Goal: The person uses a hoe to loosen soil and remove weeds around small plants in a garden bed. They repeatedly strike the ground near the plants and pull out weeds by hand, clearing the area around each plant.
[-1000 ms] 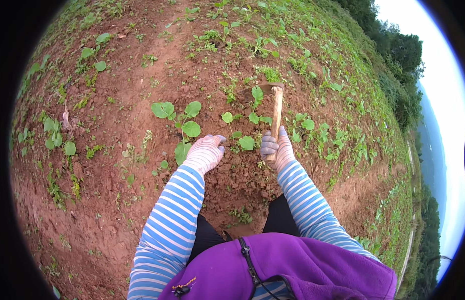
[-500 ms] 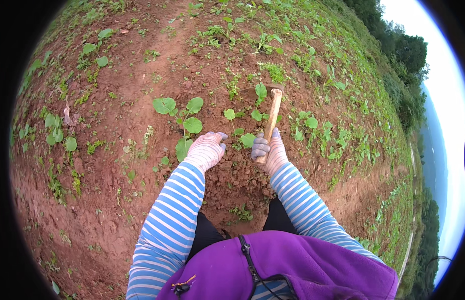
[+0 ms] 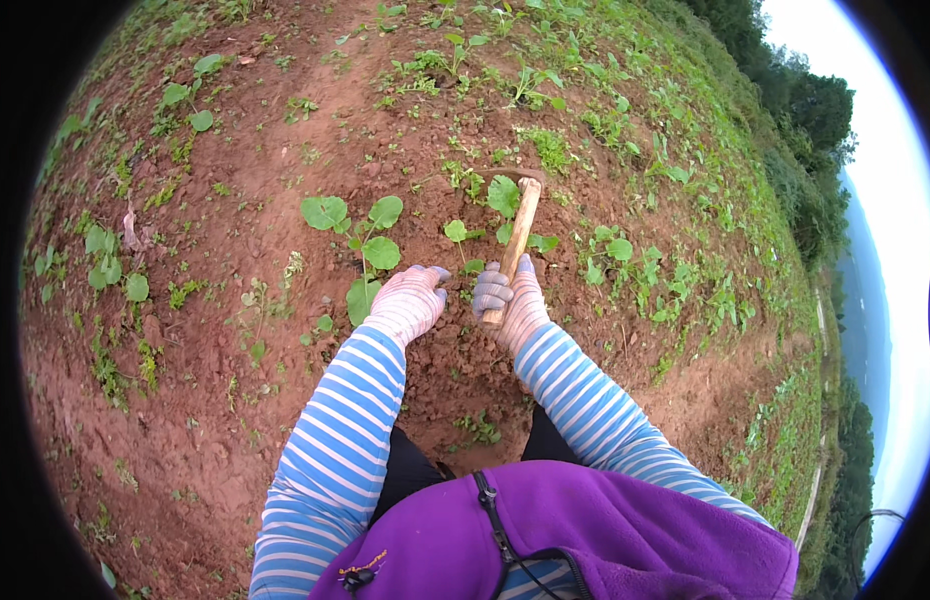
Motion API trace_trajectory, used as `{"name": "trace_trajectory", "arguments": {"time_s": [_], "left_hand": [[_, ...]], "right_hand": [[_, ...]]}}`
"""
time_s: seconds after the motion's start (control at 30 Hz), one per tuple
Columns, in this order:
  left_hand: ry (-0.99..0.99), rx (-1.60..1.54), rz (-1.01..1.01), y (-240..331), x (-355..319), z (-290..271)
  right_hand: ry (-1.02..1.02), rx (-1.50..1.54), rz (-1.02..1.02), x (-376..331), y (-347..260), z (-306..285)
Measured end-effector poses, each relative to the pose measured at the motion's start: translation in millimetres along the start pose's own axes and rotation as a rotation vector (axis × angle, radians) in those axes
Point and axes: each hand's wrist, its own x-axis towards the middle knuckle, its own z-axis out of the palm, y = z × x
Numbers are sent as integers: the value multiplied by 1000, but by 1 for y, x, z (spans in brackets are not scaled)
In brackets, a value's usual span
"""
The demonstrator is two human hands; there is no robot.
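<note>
My right hand, in a striped glove with grey fingers, is wrapped round the wooden handle of a small hand hoe. The hoe's thin, soil-coloured head lies at the far end, low over the ground among green leaves. To its left, my left hand is low over the loose soil, back upward. Its thumb and forefinger tips show apart with nothing visible between them; the other fingers are mostly hidden. Just beyond and left of it grows a broad-leaved seedling, one leaf close to the wrist. A smaller seedling stands between both hands.
Reddish soil slopes all around, dotted with weeds and more seedlings. Clumps of low leafy plants grow on the right. Dug, crumbly earth lies between my legs. Trees line the far right edge.
My right hand and the hoe have shifted left, nearer to my left hand, and the hoe head has moved left among the leaves. My left hand has hardly moved.
</note>
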Motion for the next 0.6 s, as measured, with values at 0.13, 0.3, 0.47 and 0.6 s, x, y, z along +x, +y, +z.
{"name": "trace_trajectory", "arguments": {"time_s": [0.13, 0.3, 0.47, 0.6], "left_hand": [[14, 1, -8, 2, 1, 3], [-42, 39, -27, 1, 5, 3], [-7, -18, -39, -6, -2, 1], [18, 33, -11, -8, -4, 1]], "right_hand": [[-75, -11, 0, -18, 17, -15], [-166, 48, 100, -17, -30, -4], [-153, -75, -64, 3, -46, 17], [-15, -131, -103, -6, -3, 13]]}}
